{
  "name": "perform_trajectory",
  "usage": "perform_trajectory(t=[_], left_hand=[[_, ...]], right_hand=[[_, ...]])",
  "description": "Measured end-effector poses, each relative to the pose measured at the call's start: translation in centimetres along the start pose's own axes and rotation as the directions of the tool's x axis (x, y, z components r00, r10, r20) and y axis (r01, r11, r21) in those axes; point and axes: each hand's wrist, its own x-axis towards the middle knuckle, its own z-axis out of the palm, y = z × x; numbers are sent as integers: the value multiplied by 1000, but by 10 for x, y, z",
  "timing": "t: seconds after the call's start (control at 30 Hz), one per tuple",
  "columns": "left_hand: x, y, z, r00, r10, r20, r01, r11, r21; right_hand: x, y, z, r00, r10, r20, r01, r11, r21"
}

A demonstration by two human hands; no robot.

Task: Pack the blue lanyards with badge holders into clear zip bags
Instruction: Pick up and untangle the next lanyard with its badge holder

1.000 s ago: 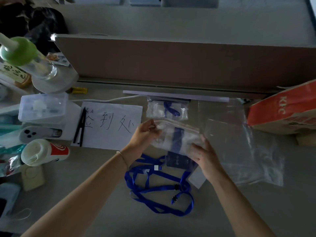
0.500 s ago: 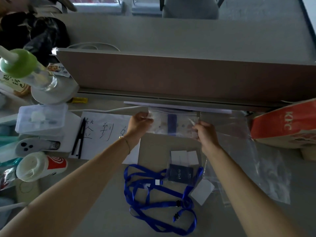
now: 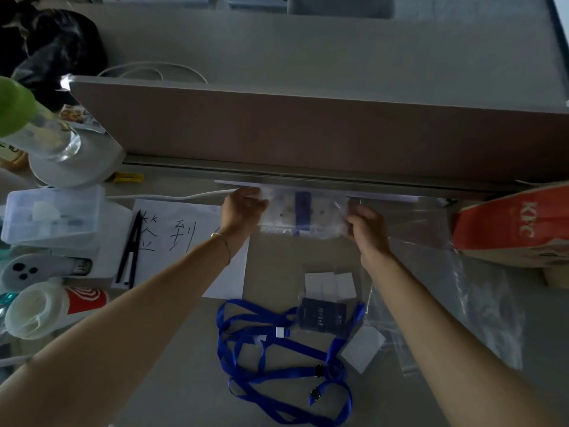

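Both hands grip one filled zip bag (image 3: 303, 212) by its ends at the far edge of the desk (image 3: 172, 349), tight against the partition (image 3: 308, 134): left hand (image 3: 243, 208) closed on the left end, right hand (image 3: 366, 224) on the right. Nearer the body, loose lanyards (image 3: 277, 359) and a dark badge holder (image 3: 321, 315) lie on the desk, empty bags (image 3: 446, 303) to their right, open desk between them and the held bag.

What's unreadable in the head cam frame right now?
- Zip bag seal: too dim and blurred to tell closed or open.
- Left hand and right hand fingers: partly hidden behind the bag.
- Dark badge print: too small.
- Green-capped bottle: cut by left edge.
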Motion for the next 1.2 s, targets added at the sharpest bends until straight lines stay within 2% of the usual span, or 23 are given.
perform_trajectory(t=[0.27,0.4,0.53,0.7,0.83,1.03,1.13,1.2], left_hand=[[-48,-1,-17,993,97,-72,-92,993,76],[-95,-6,-24,991,131,0,-131,988,78],[-147,-15,-20,977,195,89,-208,963,171],[-192,-43,0,937,226,267,-301,909,289],[-202,-66,29,904,269,332,-400,804,440],[-193,-74,70,800,325,504,-594,545,591],[-185,-74,81,763,328,558,-646,423,635],[-182,-73,86,755,349,556,-656,382,651]], right_hand=[[-49,10,-27,991,-126,36,127,992,-1],[-84,27,-36,986,-146,83,148,989,-25],[-117,52,-44,980,-154,124,163,984,-72],[-153,95,-51,987,-69,145,83,992,-90],[-179,122,-62,987,-90,132,102,991,-86],[-195,159,-80,988,-78,134,95,988,-124],[-199,171,-90,992,-53,111,66,990,-121],[-200,178,-94,994,-38,98,49,992,-118]])
